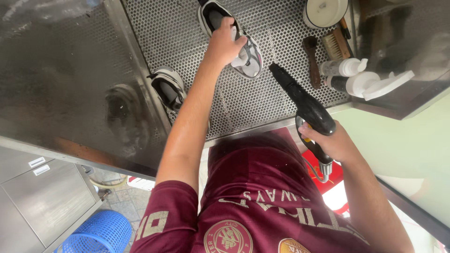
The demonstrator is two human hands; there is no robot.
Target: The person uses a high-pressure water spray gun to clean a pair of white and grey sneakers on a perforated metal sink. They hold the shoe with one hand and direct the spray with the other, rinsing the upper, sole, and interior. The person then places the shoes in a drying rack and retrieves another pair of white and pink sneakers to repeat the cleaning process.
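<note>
your left hand (224, 43) grips the grey-white sneaker (234, 44) on the perforated tabletop (281, 47); your right hand (330, 143) clasps the black spray gun (304, 105). a loose hold could let the sneaker skid.

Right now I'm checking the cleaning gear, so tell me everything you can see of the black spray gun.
The black spray gun is a glossy pistol-shaped tool, plastic by the look, with a long narrow nozzle angled toward the white and grey shoe. The right hand grips its handle, a finger at the yellowish trigger. A metal fitting and a thin hose leave its base. It is held above the perforated metal tray, touching nothing else.
</note>
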